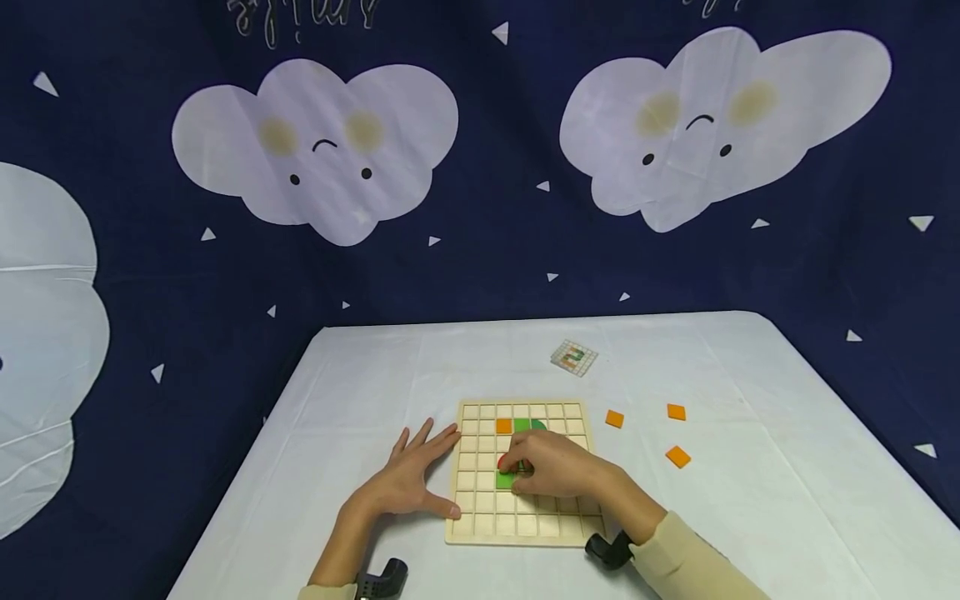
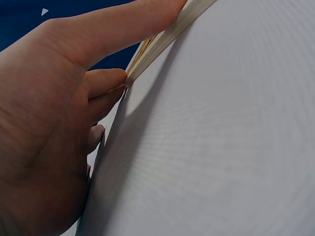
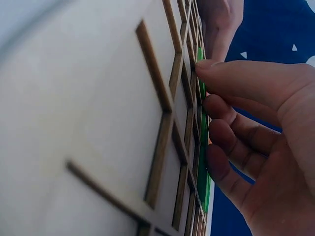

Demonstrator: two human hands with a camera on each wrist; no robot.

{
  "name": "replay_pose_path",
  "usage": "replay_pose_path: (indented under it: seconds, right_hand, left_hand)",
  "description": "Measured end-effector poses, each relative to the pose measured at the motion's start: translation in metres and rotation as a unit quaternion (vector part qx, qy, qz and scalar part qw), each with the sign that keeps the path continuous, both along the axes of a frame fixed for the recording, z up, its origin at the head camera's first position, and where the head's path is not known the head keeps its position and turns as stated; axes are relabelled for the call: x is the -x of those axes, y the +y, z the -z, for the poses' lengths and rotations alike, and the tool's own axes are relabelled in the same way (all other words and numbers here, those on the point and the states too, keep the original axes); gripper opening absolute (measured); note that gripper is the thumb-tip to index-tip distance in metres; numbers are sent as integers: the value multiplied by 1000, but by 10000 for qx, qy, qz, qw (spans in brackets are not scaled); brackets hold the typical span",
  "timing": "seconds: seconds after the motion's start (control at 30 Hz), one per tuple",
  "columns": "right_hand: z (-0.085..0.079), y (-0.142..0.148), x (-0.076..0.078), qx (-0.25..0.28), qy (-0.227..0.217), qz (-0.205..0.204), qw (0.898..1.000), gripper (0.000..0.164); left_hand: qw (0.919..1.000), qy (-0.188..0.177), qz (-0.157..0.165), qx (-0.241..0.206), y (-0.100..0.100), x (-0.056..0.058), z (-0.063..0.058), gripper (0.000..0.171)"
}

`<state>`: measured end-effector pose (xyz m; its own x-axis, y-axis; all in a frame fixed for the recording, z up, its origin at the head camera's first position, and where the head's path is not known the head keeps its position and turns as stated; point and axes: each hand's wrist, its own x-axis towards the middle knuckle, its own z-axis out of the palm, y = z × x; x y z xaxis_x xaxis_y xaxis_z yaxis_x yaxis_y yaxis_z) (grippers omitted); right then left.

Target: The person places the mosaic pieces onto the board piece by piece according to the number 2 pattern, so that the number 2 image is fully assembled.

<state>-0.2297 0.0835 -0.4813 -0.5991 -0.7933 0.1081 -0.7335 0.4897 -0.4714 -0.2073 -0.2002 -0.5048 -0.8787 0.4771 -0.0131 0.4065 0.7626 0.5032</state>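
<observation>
A square wooden grid board lies on the table. My left hand has its fingers spread, with thumb and fingertips against the board's left edge; the left wrist view shows the thumb on the rim. Over the board's middle, my right hand has bent fingers, their tips down at the tiles. A red piece shows at a fingertip, mostly covered, beside a green square tile. Whether the fingers pinch a piece is hidden. Higher up sit an orange square tile, another green square and a darker green rounded piece.
Three loose orange tiles lie right of the board: one near it, one farther back and one nearer. Behind the board is a small pattern card, perhaps a stack. A dark cloud-printed cloth hangs behind the white table.
</observation>
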Motion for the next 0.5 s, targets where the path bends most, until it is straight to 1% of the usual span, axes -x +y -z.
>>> replay_pose_path:
  seconds: [0.1, 0.3, 0.5]
  right_hand:
    - [0, 0, -1, -24, 8, 1, 10000, 25]
    - [-4, 6, 1, -9, -127, 74, 9999, 25]
    - [-5, 22, 6, 272, -246, 303, 9989, 24]
  left_hand:
    - [10000, 10, -7, 49, 0, 0, 1, 119]
    - [10000, -8, -11, 21, 0, 0, 0, 119]
    - [10000, 43, 19, -47, 0, -1, 0, 119]
